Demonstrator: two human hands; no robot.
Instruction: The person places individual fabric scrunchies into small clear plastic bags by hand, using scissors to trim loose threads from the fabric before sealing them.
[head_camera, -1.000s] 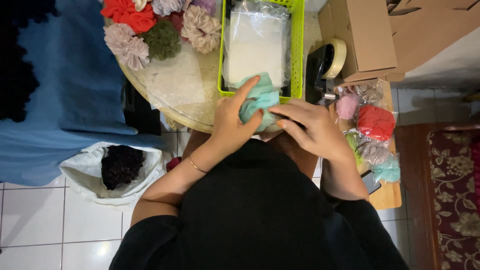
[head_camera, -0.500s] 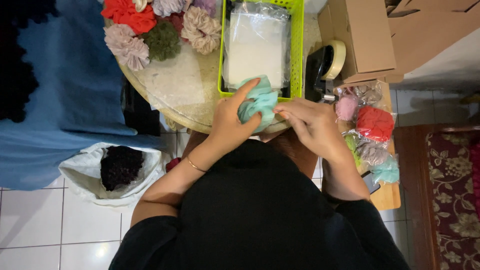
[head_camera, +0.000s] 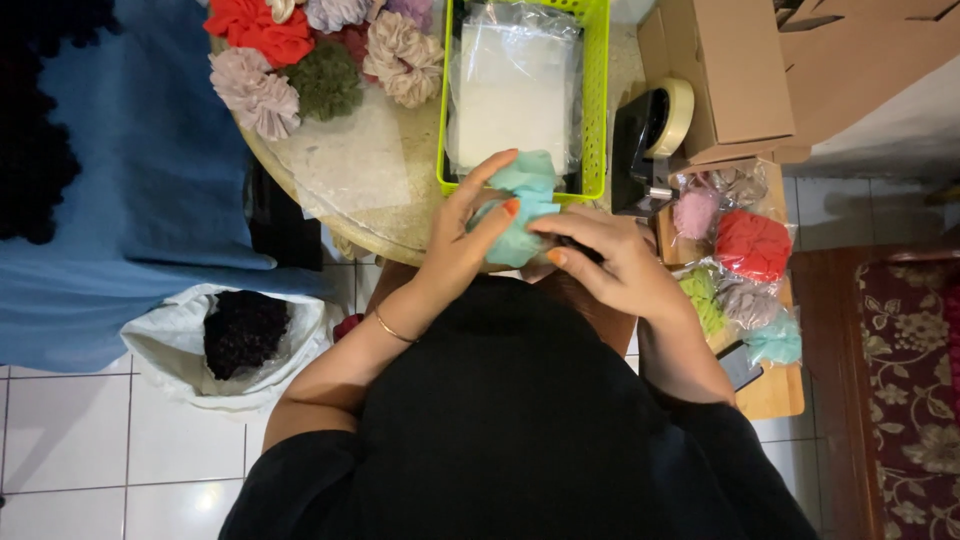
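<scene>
Both hands grasp the mint-green scrunchie (head_camera: 520, 205) just below the lime basket (head_camera: 598, 100), left hand (head_camera: 462, 240) wrapping its left side, right hand (head_camera: 610, 262) pinching its right edge.

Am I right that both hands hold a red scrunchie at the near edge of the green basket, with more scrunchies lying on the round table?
Not quite: the scrunchie in the left hand and right hand is mint green, not red, as the head view shows. It is at the near edge of the green basket, and more scrunchies lie on the round table.
</scene>
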